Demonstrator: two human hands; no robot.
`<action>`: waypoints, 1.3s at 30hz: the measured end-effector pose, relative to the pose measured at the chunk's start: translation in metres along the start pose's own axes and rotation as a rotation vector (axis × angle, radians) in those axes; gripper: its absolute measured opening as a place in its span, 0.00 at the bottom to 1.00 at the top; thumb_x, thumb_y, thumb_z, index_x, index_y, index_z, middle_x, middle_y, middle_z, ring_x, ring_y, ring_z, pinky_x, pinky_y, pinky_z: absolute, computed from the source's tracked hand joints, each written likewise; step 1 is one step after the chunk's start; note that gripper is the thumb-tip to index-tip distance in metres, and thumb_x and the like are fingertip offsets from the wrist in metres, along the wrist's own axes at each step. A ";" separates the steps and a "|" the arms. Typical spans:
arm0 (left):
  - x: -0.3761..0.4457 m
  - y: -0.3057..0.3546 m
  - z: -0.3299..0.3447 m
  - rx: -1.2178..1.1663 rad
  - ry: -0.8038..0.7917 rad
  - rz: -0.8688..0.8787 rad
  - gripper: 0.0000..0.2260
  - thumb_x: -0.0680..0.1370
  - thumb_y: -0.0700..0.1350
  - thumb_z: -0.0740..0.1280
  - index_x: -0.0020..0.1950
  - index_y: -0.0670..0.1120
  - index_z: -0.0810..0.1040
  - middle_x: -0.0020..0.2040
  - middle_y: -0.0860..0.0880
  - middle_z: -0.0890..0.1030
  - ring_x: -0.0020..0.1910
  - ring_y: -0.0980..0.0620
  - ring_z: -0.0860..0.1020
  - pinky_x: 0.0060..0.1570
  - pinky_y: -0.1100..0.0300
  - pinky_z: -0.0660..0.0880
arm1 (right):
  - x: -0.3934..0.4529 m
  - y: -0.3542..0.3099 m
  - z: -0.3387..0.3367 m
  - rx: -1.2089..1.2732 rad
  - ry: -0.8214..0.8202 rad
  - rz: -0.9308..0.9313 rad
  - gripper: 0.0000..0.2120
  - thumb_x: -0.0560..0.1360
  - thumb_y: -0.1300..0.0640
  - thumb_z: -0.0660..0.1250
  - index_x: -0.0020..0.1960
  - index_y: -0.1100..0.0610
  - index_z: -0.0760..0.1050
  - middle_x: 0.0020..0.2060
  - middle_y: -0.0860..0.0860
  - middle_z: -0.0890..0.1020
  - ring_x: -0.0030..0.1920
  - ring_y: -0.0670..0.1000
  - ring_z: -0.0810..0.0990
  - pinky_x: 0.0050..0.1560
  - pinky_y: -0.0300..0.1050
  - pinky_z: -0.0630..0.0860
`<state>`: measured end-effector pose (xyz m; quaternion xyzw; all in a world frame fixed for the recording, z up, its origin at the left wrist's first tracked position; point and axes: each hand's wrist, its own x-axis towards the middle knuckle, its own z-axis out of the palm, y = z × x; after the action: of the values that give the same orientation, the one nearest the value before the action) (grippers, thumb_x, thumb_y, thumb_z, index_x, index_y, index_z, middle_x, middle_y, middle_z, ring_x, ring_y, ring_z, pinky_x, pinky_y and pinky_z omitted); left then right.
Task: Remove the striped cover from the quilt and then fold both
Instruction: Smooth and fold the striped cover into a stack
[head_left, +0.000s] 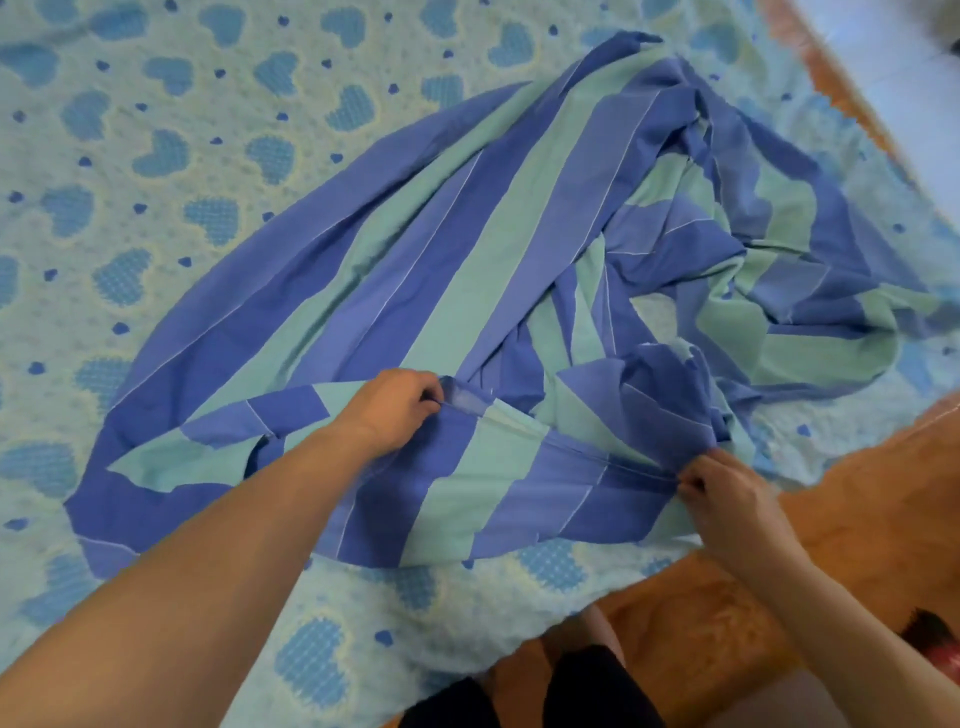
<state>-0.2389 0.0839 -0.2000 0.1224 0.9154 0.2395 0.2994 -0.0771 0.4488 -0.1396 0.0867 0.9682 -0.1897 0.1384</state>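
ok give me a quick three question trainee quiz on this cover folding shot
1. True or false: both hands grip the striped cover.
2. What lies under the cover? A) heart-patterned bedspread B) bare wooden table C) plain white sheet
3. Fill in: the far right part of the cover is ____, not flat.

Key:
1. True: the left hand and right hand each pinch its near edge.
2. A, the heart-patterned bedspread.
3. Bunched.
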 end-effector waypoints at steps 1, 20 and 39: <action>0.008 0.000 0.004 -0.006 -0.005 0.042 0.05 0.78 0.43 0.67 0.45 0.51 0.81 0.45 0.53 0.81 0.47 0.49 0.78 0.48 0.54 0.75 | 0.002 0.007 0.009 -0.005 0.014 0.025 0.10 0.71 0.68 0.71 0.37 0.56 0.76 0.37 0.46 0.72 0.34 0.51 0.72 0.35 0.47 0.71; 0.039 0.011 -0.004 0.285 -0.013 0.188 0.08 0.76 0.39 0.65 0.46 0.45 0.84 0.47 0.48 0.83 0.48 0.43 0.80 0.47 0.51 0.77 | -0.004 0.013 0.027 0.144 0.104 0.026 0.12 0.69 0.76 0.70 0.33 0.62 0.75 0.34 0.53 0.75 0.33 0.44 0.68 0.36 0.28 0.63; -0.245 0.037 -0.027 -0.017 0.469 0.023 0.14 0.82 0.48 0.58 0.55 0.45 0.82 0.52 0.52 0.81 0.50 0.56 0.76 0.49 0.76 0.66 | -0.071 -0.083 -0.091 0.141 0.377 -0.102 0.06 0.77 0.67 0.67 0.50 0.64 0.83 0.50 0.53 0.82 0.49 0.53 0.81 0.57 0.32 0.71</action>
<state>-0.0584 0.0158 -0.0422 0.0711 0.9564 0.2726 0.0766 -0.0492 0.4002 -0.0090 0.0808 0.9644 -0.2440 -0.0616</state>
